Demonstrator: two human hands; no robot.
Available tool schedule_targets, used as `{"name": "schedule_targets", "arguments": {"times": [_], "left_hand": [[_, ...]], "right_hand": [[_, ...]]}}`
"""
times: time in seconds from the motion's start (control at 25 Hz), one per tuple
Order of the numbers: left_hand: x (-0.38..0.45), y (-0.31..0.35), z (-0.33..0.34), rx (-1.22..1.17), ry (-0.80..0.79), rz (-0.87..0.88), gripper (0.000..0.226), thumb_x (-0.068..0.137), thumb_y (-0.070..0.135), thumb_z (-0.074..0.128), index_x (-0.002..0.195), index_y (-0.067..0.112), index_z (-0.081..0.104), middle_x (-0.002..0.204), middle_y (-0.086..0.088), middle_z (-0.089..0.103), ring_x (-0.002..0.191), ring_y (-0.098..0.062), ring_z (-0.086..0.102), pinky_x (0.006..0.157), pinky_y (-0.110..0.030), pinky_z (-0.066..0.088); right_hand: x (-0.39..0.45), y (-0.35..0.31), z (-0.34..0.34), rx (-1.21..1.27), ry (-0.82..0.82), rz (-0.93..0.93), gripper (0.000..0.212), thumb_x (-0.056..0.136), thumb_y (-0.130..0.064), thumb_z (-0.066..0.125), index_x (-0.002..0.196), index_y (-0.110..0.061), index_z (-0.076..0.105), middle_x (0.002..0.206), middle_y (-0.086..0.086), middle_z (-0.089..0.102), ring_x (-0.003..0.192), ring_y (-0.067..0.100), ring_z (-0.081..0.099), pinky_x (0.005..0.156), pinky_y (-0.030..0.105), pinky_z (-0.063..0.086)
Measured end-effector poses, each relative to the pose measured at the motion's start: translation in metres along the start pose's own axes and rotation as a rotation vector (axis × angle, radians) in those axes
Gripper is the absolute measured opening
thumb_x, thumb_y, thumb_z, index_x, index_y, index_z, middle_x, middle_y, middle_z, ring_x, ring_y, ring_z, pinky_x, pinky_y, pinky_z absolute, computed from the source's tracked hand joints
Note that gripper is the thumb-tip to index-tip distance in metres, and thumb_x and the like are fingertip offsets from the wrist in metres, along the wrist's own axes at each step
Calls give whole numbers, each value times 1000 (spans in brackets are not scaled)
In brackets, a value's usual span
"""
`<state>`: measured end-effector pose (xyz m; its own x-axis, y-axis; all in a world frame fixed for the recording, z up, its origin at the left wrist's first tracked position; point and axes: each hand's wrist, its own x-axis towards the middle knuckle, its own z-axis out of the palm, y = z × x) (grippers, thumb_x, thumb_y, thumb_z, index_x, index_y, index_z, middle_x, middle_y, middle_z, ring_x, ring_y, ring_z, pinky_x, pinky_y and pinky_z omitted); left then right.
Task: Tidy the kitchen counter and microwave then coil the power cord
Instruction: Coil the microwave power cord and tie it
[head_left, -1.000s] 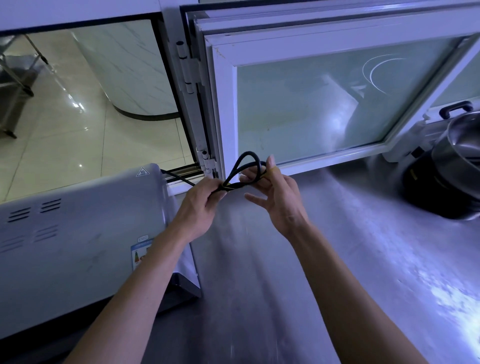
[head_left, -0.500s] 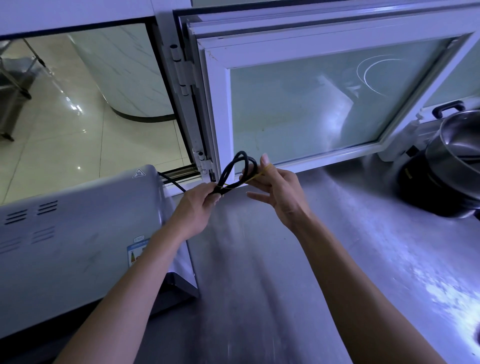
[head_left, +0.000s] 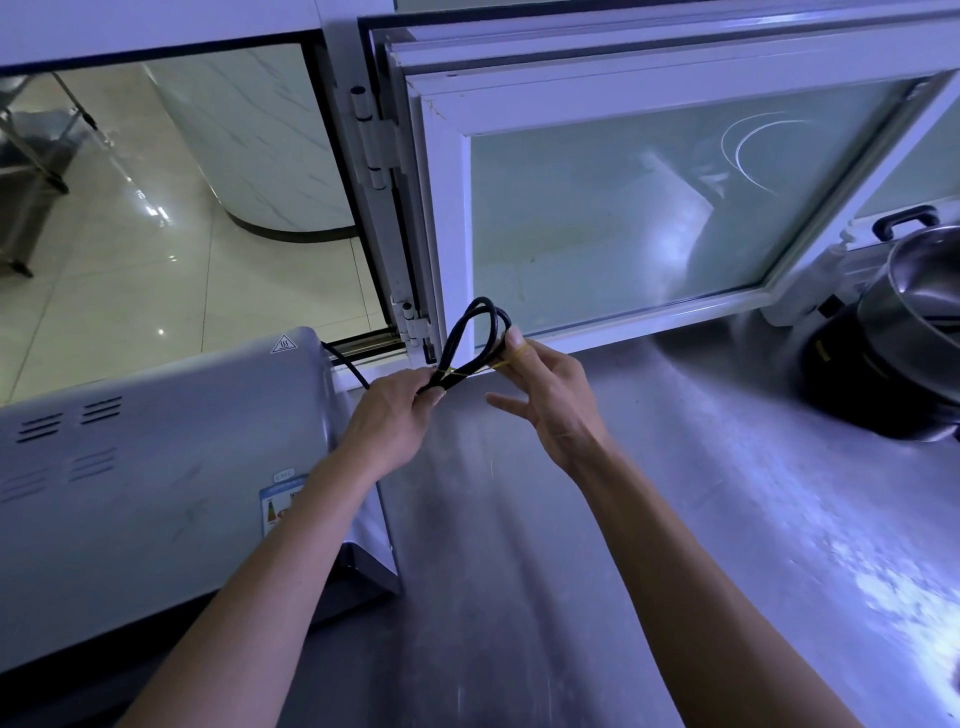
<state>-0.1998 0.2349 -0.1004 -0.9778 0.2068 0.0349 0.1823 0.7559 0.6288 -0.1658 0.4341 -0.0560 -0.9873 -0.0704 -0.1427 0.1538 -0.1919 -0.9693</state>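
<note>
Head view: your microwave (head_left: 156, 493) stands at left on the steel desk (head_left: 701, 519), an open window (head_left: 623, 208) behind, a steel pot (head_left: 919, 301) at right. Your left hand (head_left: 387, 421) pinches the looped power cord (head_left: 470, 338) above the desk. Your right hand (head_left: 550, 395) pinches a yellow rubber band (head_left: 488, 365) stretched to the cord.

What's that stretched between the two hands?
In the head view, a thin yellow rubber band and the looped black power cord span from left hand to right hand.
</note>
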Motion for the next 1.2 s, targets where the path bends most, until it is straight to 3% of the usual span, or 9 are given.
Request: {"name": "schedule_targets", "arguments": {"times": [0.12,0.2,0.4,0.64,0.92,1.08,1.2], "left_hand": [[-2,-2,5,100,13,39,14,102,30,47,97,29,59,74,11,53,69,-11,53,59,-35,43],[-2,-3,9,142,15,67,14,102,30,45,103,26,58,77,12,50,72,-14,52,58,-34,42],[-2,-9,12,167,11,123,9,102,28,46,99,31,54,80,16,48,74,-14,50,53,-29,34],[-3,-10,16,291,9,212,10,100,23,49,100,33,50,87,13,45,78,-18,52,58,-32,35],[-3,-13,19,367,-31,232,5,101,25,47,100,27,52,87,5,53,81,-24,58,58,-32,39],[-4,-12,20,433,-74,227,13,102,26,45,106,23,57,92,2,54,81,-28,59,59,-35,43],[-7,-12,20,517,-118,266,17,102,26,46,111,21,58,94,1,53,82,-29,56,64,-42,49]], "right_hand": [[3,1,-3,7,54,27,48,87,-59,62,99,-14,76,104,1,76,110,11,68,88,49,57],[5,2,-6,19,88,52,45,92,-53,61,95,-10,74,100,5,75,105,15,70,86,48,59],[13,2,-12,-20,93,87,45,91,-55,62,92,-11,71,96,9,73,105,21,69,87,47,59],[25,5,-21,-104,109,131,58,84,-58,70,89,-1,75,92,19,74,95,27,72,77,49,62],[38,-1,-31,-299,-13,161,54,74,-57,79,85,-3,77,85,13,77,86,22,75,72,51,62],[42,-1,-38,-413,-75,204,46,75,-52,78,81,-6,78,83,8,78,82,17,75,72,40,63],[41,5,-46,-697,-10,186,32,78,-39,78,67,-9,76,68,1,75,62,5,67,63,24,53]]}}
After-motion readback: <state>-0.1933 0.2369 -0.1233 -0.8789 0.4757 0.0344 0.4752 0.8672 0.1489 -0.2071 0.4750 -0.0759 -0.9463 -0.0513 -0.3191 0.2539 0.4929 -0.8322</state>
